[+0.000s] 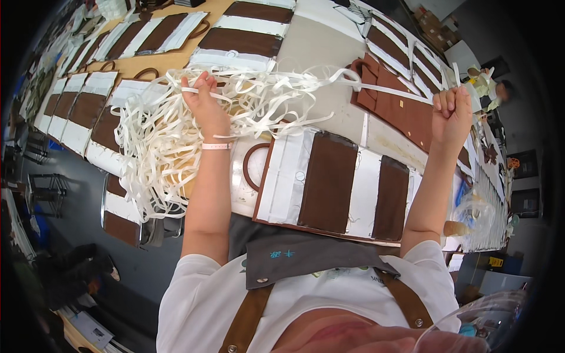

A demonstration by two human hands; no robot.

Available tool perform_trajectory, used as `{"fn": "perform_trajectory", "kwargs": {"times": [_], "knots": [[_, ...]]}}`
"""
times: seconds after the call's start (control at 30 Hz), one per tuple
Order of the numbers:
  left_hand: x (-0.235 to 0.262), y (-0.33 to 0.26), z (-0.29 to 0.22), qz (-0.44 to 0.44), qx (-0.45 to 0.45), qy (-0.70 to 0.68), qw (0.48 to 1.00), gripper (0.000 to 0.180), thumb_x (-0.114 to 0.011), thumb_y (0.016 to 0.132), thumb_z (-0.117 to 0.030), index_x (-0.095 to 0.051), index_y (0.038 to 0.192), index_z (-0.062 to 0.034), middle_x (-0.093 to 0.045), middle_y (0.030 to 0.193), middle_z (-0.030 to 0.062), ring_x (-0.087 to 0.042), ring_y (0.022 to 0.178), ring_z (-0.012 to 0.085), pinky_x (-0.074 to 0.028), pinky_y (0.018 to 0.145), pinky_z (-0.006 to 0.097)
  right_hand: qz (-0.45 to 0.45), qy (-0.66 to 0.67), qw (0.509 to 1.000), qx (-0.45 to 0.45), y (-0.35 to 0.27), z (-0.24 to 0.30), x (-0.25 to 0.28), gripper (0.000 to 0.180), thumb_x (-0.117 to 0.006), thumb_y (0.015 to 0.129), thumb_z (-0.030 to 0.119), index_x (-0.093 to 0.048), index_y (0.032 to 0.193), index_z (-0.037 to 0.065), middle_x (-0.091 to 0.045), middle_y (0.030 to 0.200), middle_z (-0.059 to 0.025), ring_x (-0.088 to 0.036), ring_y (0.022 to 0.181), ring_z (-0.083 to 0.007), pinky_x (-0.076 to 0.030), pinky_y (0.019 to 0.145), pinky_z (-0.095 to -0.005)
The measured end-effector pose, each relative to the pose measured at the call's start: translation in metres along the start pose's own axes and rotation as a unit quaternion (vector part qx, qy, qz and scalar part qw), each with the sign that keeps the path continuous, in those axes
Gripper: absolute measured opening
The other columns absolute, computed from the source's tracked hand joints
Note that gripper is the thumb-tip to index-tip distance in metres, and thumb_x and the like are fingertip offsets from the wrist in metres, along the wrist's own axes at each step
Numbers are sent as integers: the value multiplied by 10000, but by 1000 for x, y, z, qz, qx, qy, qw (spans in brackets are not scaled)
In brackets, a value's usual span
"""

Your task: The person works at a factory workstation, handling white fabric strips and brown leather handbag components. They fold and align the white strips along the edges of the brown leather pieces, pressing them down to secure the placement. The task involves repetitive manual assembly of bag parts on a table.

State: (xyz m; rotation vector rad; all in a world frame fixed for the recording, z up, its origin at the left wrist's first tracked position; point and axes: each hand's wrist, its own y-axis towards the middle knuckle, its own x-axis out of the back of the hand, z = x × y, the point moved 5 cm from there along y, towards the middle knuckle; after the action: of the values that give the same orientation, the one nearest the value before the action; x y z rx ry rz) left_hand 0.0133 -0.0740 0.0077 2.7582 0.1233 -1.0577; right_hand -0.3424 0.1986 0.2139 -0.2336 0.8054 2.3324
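Observation:
A big tangled pile of white tape [156, 138] lies on the left of the table. Over its upper edge is my left hand [206, 106], with curled fingers and a strand of the tape running between them. My right hand [452, 115] is raised at the right, its fist closed around a strip of the same tape [400, 92]. That strip stretches left from the fist to a loop or knot, then on toward the pile. Directly before me lies a brown bag piece [329, 182] with white bands and a round brown handle [254, 167].
Similar brown and white bag pieces [76, 106] line the left and far table. Reddish-brown pieces [391, 97] with handles lie to the right of the middle. A clear plastic bag [477, 215] is near my right arm. A stool [47, 191] stands at the left.

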Motion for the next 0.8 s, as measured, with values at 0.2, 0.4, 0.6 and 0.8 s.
{"fn": "perform_trajectory", "kwargs": {"times": [0.2,0.4,0.6,0.8], "knots": [[-6,-4,-5,-13,-41,4,999,514,-564,1021,-171,-365,1459,7,-635,1174,143,-593,977,162,-485,961,334,5,98,994,-37,-36,8,11,213,-522,1059,195,-568,920,41,-447,681,-7,-406,622,-124,-423,716,-336],[-6,-11,-17,21,42,111,993,284,-561,1035,-261,-680,1026,-4,-637,854,7,-516,732,68,-435,679,256,-2,124,990,-74,-115,-14,-10,212,-513,1063,218,-571,948,49,-554,755,-48,-587,810,-208,-478,951,-451],[-26,-27,-89,147,151,103,972,371,-520,1058,-323,-674,981,5,-459,622,-42,-403,567,65,-388,576,232,-1,69,994,-88,-143,-7,-3,211,-499,1067,217,-563,944,57,-563,744,-49,-618,848,-221,-470,998,-472],[-7,-69,-170,250,80,323,909,422,-491,1072,-325,-661,883,11,-342,567,-61,-312,557,52,-361,633,246,-1,84,988,-128,-165,-17,26,196,-492,1064,191,-560,939,57,-533,709,-27,-586,788,-191,-490,971,-449]]}}
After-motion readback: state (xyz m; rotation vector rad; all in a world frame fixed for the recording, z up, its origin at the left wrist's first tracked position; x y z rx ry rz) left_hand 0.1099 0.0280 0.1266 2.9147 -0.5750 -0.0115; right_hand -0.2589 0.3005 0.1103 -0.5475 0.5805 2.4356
